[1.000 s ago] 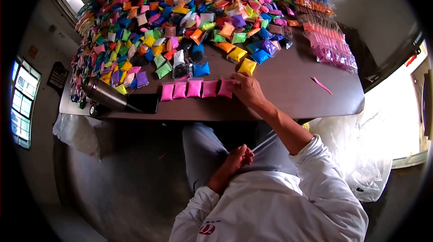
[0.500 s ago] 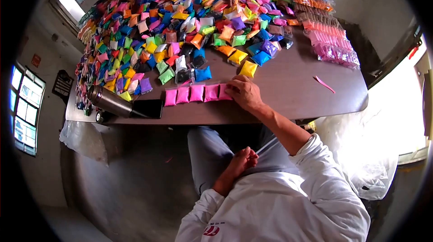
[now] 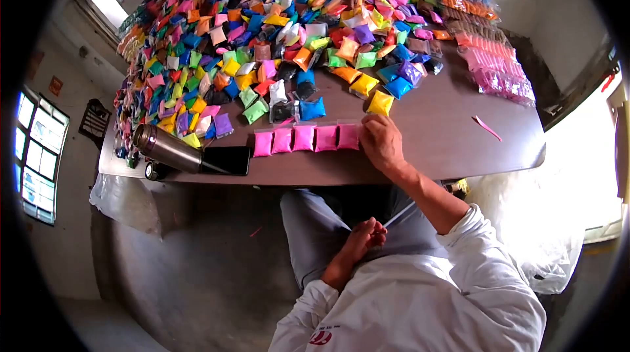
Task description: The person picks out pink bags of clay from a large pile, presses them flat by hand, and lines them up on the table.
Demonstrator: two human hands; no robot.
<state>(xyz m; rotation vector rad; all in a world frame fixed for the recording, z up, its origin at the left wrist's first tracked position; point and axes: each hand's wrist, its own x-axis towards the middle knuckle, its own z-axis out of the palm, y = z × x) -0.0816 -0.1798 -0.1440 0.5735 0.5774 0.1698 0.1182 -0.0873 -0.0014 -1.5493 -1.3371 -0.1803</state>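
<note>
Five bright pink packets [image 3: 304, 138] lie side by side in a row near the table's front edge, with clear plastic edging along their tops. At the right end of this row is my right hand [image 3: 382, 142], its fingers bent and drawn together by the last packet. What is between those fingertips, if anything, is hidden. My left hand [image 3: 366, 239] rests in my lap with its fingers loosely curled; nothing shows in it. Just beyond my right hand lies a yellow packet [image 3: 380, 103], and a blue packet [image 3: 312, 109] sits behind the row.
A big heap of multicoloured packets [image 3: 262, 30] covers the back and left of the table [image 3: 446, 129]. Joined packet strips [image 3: 495, 57] are stacked at the back right. A metal flask [image 3: 164, 148] and a phone [image 3: 226, 160] lie on the left. A pink strip [image 3: 487, 128] lies right.
My right hand has slid off the last pink packet to the right, uncovering it. The whole view has shifted slightly; my left hand stays in my lap.
</note>
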